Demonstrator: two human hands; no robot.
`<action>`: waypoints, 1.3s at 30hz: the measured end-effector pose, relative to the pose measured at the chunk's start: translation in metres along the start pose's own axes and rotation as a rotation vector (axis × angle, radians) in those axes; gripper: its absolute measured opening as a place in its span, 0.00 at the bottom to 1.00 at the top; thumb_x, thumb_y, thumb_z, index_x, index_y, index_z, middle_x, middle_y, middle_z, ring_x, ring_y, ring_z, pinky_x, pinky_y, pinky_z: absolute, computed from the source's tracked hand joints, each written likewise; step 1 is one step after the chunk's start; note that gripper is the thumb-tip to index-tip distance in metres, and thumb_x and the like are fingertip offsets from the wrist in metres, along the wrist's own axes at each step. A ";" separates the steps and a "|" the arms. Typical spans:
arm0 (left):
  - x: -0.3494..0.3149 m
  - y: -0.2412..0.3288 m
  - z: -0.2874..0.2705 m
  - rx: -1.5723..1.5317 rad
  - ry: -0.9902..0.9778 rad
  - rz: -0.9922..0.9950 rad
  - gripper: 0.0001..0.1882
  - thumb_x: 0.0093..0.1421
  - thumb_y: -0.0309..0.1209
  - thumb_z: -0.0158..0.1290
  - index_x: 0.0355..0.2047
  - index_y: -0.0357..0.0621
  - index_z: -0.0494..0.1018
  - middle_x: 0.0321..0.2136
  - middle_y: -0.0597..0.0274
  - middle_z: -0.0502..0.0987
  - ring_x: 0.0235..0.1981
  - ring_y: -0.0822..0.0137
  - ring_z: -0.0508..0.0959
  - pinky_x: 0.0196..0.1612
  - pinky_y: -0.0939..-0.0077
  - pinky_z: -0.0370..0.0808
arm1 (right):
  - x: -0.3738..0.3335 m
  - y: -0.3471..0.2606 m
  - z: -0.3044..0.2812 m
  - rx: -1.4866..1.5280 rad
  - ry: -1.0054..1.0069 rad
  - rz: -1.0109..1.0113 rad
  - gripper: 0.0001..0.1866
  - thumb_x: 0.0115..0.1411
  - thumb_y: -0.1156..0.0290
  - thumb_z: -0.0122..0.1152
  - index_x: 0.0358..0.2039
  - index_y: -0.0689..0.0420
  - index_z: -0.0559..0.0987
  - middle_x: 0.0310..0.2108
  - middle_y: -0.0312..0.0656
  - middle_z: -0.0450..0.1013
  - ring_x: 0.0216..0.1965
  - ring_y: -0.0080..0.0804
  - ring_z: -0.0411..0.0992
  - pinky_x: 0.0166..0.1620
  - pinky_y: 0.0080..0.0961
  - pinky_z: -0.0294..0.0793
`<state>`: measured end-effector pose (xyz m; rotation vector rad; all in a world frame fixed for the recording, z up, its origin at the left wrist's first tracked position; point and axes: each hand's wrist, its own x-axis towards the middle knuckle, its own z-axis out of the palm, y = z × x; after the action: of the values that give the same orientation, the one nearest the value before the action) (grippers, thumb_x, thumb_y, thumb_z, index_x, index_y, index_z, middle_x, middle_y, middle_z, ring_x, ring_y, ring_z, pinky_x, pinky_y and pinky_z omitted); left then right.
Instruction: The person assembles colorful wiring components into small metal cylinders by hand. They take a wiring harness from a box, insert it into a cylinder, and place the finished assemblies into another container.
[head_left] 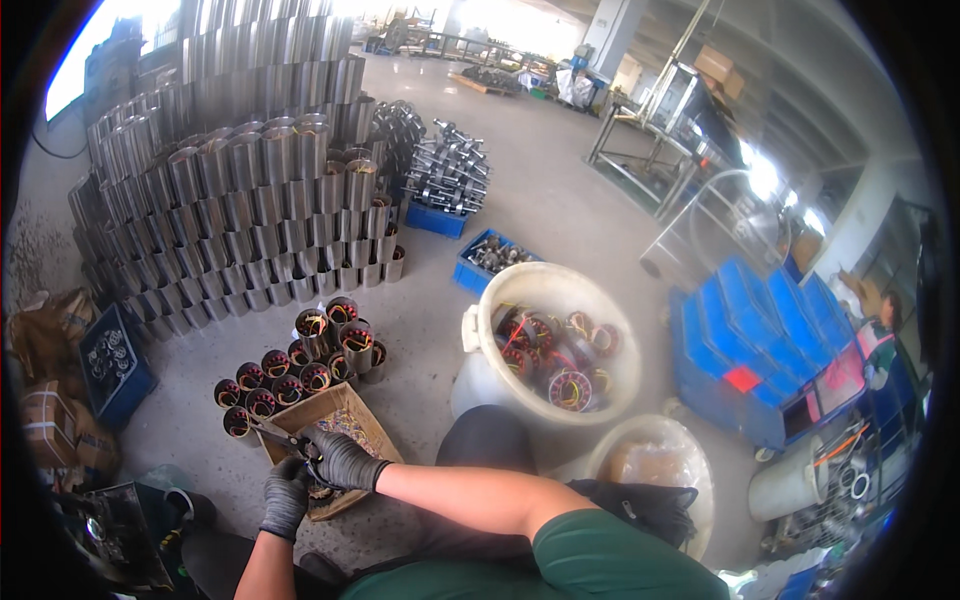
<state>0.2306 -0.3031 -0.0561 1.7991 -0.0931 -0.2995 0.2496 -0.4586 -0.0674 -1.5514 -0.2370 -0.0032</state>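
Grey knitted gloves cover both hands above a wooden box [352, 418] filled with short coloured wire scraps. My right hand [343, 461] is closed round the dark handles of what look like scissors [281, 434], their metal blades pointing left over the box's far left corner. Just below and left of it, my left hand [286, 494] is closed beside the handles; whatever its fingers hold is hidden. Beyond the box stand several metal cylinders with red-and-black wound coils and yellow wires inside; the nearest wound cylinder [237, 421] is close to the blade tips.
Tall stacks of steel tubes [245, 205] rise at the far left. A white tub [630, 350] of wound coils stands right of my knee, with a second white tub [704, 480] nearer. Blue crates [755, 320] are piled at right. A blue bin [120, 365] lies left; machined parts [448, 170] stand farther back.
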 end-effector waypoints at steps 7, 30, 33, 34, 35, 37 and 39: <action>0.004 -0.007 -0.009 -0.207 -0.030 -0.120 0.09 0.59 0.24 0.51 0.39 0.36 0.75 0.28 0.62 0.77 0.27 0.71 0.73 0.32 0.75 0.72 | 0.013 -0.007 -0.023 -0.481 0.012 0.074 0.09 0.54 0.71 0.61 0.35 0.56 0.73 0.24 0.40 0.74 0.25 0.30 0.71 0.29 0.31 0.70; 0.008 0.015 -0.028 -0.250 0.221 -0.162 0.11 0.63 0.37 0.54 0.34 0.40 0.76 0.22 0.66 0.73 0.21 0.74 0.69 0.23 0.77 0.68 | -0.013 -0.073 -0.018 0.259 -0.307 0.741 0.25 0.59 0.63 0.63 0.54 0.53 0.66 0.23 0.29 0.65 0.17 0.16 0.59 0.18 0.17 0.58; 0.008 0.015 -0.023 -0.374 0.200 -0.275 0.13 0.62 0.38 0.56 0.35 0.38 0.76 0.24 0.66 0.74 0.23 0.76 0.70 0.27 0.76 0.71 | -0.007 -0.091 -0.015 0.082 -0.326 0.759 0.21 0.61 0.61 0.59 0.51 0.56 0.71 0.27 0.35 0.70 0.24 0.21 0.69 0.26 0.18 0.67; 0.007 0.016 -0.021 -0.431 0.156 -0.360 0.15 0.61 0.39 0.57 0.37 0.37 0.75 0.26 0.66 0.75 0.27 0.76 0.72 0.30 0.76 0.73 | -0.008 -0.086 -0.024 0.077 -0.293 0.779 0.20 0.61 0.61 0.58 0.51 0.56 0.72 0.25 0.35 0.70 0.23 0.21 0.68 0.25 0.18 0.67; 0.012 0.000 -0.018 -0.297 0.166 -0.221 0.15 0.62 0.39 0.55 0.39 0.38 0.76 0.26 0.66 0.75 0.27 0.75 0.73 0.30 0.75 0.74 | -0.008 -0.082 -0.028 0.074 -0.275 0.798 0.19 0.61 0.61 0.57 0.50 0.57 0.72 0.23 0.35 0.69 0.21 0.21 0.67 0.24 0.18 0.67; 0.015 -0.001 -0.012 -0.328 0.166 -0.235 0.13 0.63 0.38 0.54 0.38 0.39 0.75 0.25 0.67 0.75 0.25 0.75 0.72 0.29 0.77 0.72 | -0.008 -0.075 -0.042 0.077 -0.302 0.781 0.17 0.60 0.64 0.60 0.47 0.57 0.73 0.20 0.34 0.69 0.18 0.20 0.68 0.21 0.18 0.67; 0.020 -0.007 -0.007 -0.439 0.173 -0.235 0.13 0.64 0.38 0.53 0.37 0.39 0.74 0.25 0.66 0.74 0.24 0.76 0.71 0.28 0.79 0.70 | -0.006 -0.076 -0.046 0.086 -0.336 0.768 0.16 0.58 0.67 0.63 0.44 0.57 0.74 0.18 0.32 0.68 0.16 0.20 0.68 0.18 0.17 0.68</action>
<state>0.2507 -0.2997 -0.0643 1.3904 0.2888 -0.3033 0.2391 -0.5069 0.0064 -1.4675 0.1073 0.8628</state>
